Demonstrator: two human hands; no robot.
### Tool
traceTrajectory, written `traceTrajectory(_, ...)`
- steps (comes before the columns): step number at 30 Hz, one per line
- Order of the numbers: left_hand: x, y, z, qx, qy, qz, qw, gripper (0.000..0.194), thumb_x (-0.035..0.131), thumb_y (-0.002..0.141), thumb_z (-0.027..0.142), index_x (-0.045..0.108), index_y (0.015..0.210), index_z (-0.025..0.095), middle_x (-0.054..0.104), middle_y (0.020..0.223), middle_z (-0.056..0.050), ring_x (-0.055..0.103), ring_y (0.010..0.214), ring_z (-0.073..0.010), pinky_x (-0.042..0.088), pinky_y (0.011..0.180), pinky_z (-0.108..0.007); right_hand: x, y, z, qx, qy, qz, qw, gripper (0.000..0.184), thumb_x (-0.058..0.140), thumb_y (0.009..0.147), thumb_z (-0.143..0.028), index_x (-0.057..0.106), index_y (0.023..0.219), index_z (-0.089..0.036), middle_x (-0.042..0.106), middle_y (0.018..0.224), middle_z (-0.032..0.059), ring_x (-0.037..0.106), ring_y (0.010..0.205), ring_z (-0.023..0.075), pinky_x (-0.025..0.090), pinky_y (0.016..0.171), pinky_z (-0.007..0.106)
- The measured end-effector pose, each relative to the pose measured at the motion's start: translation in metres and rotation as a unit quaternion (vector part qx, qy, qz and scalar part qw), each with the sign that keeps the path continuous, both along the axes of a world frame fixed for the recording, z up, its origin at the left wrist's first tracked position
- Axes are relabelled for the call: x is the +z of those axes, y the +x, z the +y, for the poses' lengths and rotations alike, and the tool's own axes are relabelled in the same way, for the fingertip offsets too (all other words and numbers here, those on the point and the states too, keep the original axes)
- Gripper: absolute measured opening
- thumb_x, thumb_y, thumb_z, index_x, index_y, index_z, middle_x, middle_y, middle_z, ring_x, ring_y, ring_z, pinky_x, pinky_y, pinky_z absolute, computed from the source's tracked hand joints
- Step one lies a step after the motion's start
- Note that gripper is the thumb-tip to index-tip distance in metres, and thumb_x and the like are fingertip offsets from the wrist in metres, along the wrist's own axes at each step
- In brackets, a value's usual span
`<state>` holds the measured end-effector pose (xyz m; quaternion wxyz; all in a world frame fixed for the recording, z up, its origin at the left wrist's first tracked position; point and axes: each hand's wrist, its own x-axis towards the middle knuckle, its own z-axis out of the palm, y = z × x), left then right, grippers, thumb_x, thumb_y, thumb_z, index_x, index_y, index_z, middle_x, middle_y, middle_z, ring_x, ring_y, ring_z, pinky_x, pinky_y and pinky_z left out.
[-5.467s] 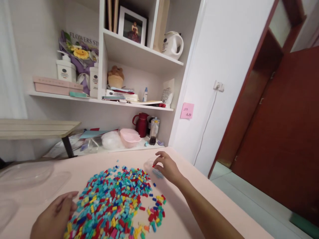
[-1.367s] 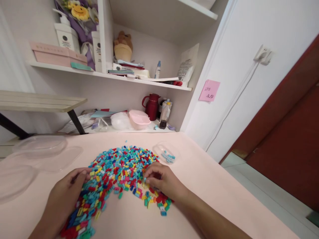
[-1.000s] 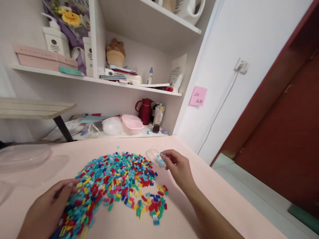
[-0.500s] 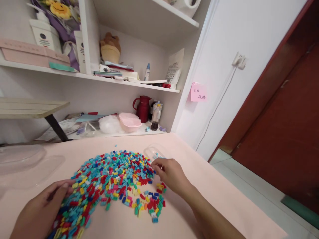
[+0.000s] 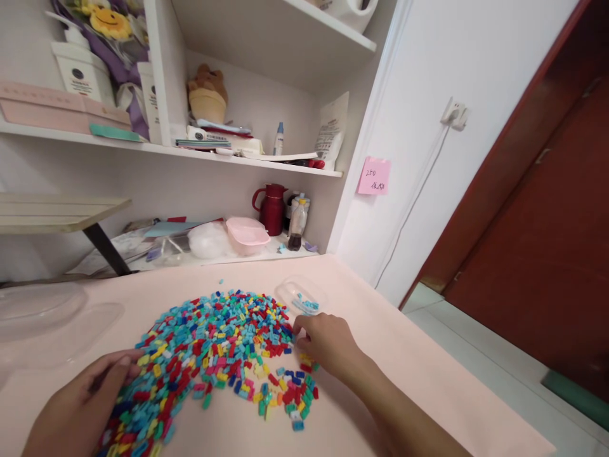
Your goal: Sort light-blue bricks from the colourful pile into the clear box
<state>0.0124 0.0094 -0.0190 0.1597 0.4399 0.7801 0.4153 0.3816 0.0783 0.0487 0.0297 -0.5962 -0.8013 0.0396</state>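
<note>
A wide pile of small colourful toy bricks point(image 5: 223, 330) curves across the pink tabletop. Against its left edge rests my left hand point(image 5: 80, 400), thumb and fingers curled close together; whatever they hold, if anything, is hidden. My right hand point(image 5: 328, 343) is at the pile's right edge, fingers bent down and drawn together near some dark blue and red bricks. What lies between those fingertips cannot be made out. Just beyond that hand sits a clear plastic dish point(image 5: 285, 289) with several light blue bricks point(image 5: 308, 306) in it.
Clear plastic lids or trays point(image 5: 42, 301) lie at the left. Behind the table are a pink bowl point(image 5: 247, 233), a red jug point(image 5: 273, 209) and a bottle of dark liquid point(image 5: 297, 227). A small wooden stand point(image 5: 61, 212) juts in at left, below the shelves.
My right hand has moved slightly down and nearer me along the pile's edge, uncovering more of the clear dish. My left hand stays almost where it was; the view has shifted slightly.
</note>
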Motion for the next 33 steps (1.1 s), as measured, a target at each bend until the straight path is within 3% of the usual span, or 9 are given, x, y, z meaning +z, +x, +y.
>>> traceTrajectory(8,0.013,0.007,-0.002,0.005,-0.022,0.000,1.000,0.038,0.048,0.073,0.057,0.070,0.091,0.031,0.077,0.098,0.004,0.069,0.097,-0.0275,0.052,0.079,-0.036,-0.002,-0.003,0.001,0.015,-0.021,0.025,0.999,0.023,0.057,0.075,-0.022,0.068,0.092,-0.030,0.074,0.084,0.0002,0.065,0.078,0.0216,0.027,0.057,0.027)
traceTrajectory(15,0.020,0.012,-0.005,0.006,-0.062,-0.038,0.997,0.054,0.042,0.067,0.063,0.065,0.101,0.028,0.076,0.100,0.001,0.068,0.096,-0.0252,0.052,0.061,-0.028,0.000,-0.004,-0.001,0.026,-0.032,0.028,0.999,0.023,0.054,0.073,-0.017,0.065,0.089,-0.029,0.072,0.080,-0.0028,0.062,0.074,0.0172,0.026,0.057,0.025)
traceTrajectory(21,0.027,0.019,-0.007,0.006,-0.038,-0.042,0.998,0.052,0.045,0.062,0.062,0.066,0.094,0.027,0.076,0.100,0.001,0.067,0.099,-0.0255,0.051,0.082,-0.031,0.001,0.000,-0.004,0.056,-0.038,0.078,0.995,0.021,0.055,0.073,-0.018,0.063,0.088,-0.029,0.072,0.078,-0.0055,0.060,0.071,0.0151,0.026,0.057,0.024)
traceTrajectory(25,0.033,0.024,-0.008,0.008,-0.041,-0.038,0.998,0.053,0.045,0.060,0.062,0.068,0.092,0.027,0.076,0.099,0.001,0.067,0.099,-0.0263,0.050,0.083,-0.032,0.006,0.005,-0.005,0.067,-0.037,0.122,0.990,0.016,0.058,0.076,-0.022,0.065,0.088,-0.029,0.072,0.078,-0.0055,0.060,0.071,0.0146,0.029,0.059,0.024)
traceTrajectory(33,0.024,0.020,-0.005,0.006,-0.010,0.024,1.000,0.048,0.044,0.067,0.059,0.070,0.091,0.028,0.077,0.098,0.003,0.071,0.091,-0.0236,0.054,0.075,-0.030,0.019,0.026,0.005,-0.008,0.049,0.230,0.972,0.011,0.054,0.083,-0.031,0.064,0.081,-0.026,0.068,0.071,-0.0033,0.059,0.063,0.0141,0.033,0.056,0.024)
